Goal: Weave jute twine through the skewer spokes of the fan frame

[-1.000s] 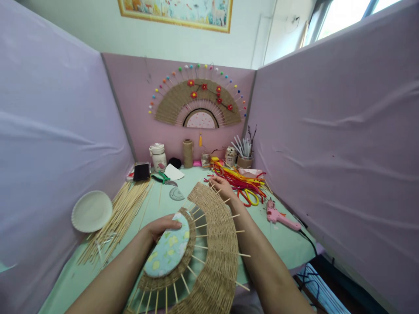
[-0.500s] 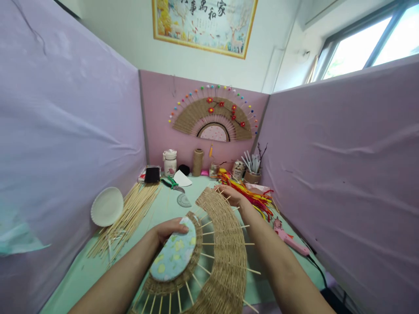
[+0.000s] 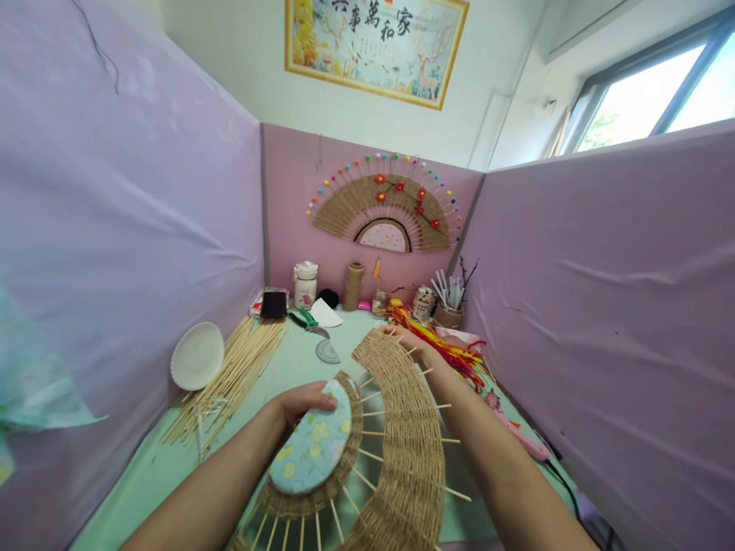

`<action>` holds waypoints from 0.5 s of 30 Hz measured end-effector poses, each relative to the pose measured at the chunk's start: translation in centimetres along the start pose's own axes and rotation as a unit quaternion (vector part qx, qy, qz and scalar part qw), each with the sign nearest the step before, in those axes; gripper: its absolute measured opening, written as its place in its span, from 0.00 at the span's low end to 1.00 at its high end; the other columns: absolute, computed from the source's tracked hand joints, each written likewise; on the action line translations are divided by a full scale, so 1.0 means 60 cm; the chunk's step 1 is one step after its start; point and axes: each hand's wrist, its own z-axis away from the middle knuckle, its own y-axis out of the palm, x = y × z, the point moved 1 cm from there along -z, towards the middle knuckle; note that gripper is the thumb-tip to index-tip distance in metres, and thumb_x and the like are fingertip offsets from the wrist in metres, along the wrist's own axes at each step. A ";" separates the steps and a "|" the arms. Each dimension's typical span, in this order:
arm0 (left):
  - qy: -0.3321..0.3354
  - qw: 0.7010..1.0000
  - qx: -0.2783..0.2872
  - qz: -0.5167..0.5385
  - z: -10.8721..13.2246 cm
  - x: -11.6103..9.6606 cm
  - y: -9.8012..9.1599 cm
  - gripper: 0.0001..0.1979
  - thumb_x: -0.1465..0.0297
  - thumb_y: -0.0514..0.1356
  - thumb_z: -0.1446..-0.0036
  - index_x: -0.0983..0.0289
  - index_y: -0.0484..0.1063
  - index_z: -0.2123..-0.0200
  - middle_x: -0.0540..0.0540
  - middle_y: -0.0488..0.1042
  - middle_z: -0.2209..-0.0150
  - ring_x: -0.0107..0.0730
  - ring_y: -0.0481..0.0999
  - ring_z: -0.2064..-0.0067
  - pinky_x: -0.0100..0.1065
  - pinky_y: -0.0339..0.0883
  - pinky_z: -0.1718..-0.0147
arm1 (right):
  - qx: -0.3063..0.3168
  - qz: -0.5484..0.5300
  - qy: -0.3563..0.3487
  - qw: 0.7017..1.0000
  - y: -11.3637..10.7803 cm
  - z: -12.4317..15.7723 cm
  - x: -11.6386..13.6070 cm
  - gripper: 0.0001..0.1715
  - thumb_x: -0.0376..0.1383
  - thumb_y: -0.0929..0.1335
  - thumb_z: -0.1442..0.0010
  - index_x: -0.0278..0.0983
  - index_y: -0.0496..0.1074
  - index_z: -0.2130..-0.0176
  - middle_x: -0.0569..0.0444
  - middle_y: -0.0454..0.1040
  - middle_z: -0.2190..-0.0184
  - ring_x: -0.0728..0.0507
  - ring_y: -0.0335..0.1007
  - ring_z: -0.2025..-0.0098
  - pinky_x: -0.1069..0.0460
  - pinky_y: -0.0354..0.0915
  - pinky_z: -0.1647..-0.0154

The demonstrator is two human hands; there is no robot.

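Observation:
A woven fan (image 3: pixel 410 428) of brown twine on thin wooden sticks is held tilted over the table, its lower end cut off by the frame. At its inner curve is a half-round pad (image 3: pixel 315 442) in blue cloth with a yellow pattern. My left hand (image 3: pixel 307 402) grips this pad, thumb on top and the other fingers hidden beneath. My right hand (image 3: pixel 405 342) holds the far outer edge of the woven band, beside the stick tips; its fingers are partly hidden behind the fan.
Bamboo sticks (image 3: pixel 235 367) and a white scalloped dish (image 3: pixel 197 357) lie left. Green-handled pruning shears (image 3: pixel 307 321), a protractor (image 3: pixel 327 351) and a twine spool (image 3: pixel 353 286) are farther back. Coloured pipe cleaners (image 3: pixel 442 344) and a pink glue gun (image 3: pixel 520 432) lie right. A finished fan (image 3: pixel 344 207) hangs on the back panel.
The view has shifted slightly, so the background sits a little farther right. Both hands keep their hold on the fan, which has hardly moved between them.

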 end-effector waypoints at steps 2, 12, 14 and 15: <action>-0.004 1.000 -0.004 -0.001 -0.001 0.001 0.000 0.16 0.71 0.70 0.59 0.71 0.76 0.64 0.60 0.81 0.70 0.37 0.80 0.72 0.32 0.73 0.73 | 0.016 -0.007 0.019 1.000 -0.007 -0.008 0.012 0.18 0.42 0.75 0.58 0.35 0.70 0.69 0.57 0.71 0.76 0.48 0.67 0.75 0.53 0.62 0.71; -0.023 1.000 -0.007 0.002 -0.008 0.006 0.004 0.15 0.73 0.69 0.59 0.70 0.77 0.65 0.60 0.81 0.69 0.36 0.80 0.73 0.28 0.71 0.76 | 0.150 0.031 0.089 0.984 -0.043 -0.057 0.074 0.20 0.36 0.74 0.56 0.35 0.73 0.60 0.61 0.70 0.78 0.53 0.64 0.78 0.57 0.61 0.76; -0.027 1.000 -0.010 -0.002 -0.009 0.007 0.003 0.14 0.72 0.69 0.60 0.70 0.77 0.66 0.60 0.81 0.70 0.36 0.80 0.73 0.27 0.70 0.77 | 0.175 0.051 0.102 0.978 -0.042 -0.069 0.082 0.20 0.36 0.74 0.57 0.35 0.74 0.60 0.60 0.70 0.79 0.53 0.64 0.79 0.57 0.60 0.76; -0.029 0.999 -0.014 -0.005 -0.009 0.008 0.002 0.14 0.72 0.69 0.60 0.70 0.77 0.67 0.60 0.81 0.70 0.36 0.80 0.73 0.28 0.70 0.77 | 0.187 0.064 0.108 0.974 -0.041 -0.074 0.086 0.21 0.36 0.74 0.57 0.35 0.75 0.61 0.60 0.71 0.79 0.53 0.64 0.79 0.57 0.60 0.77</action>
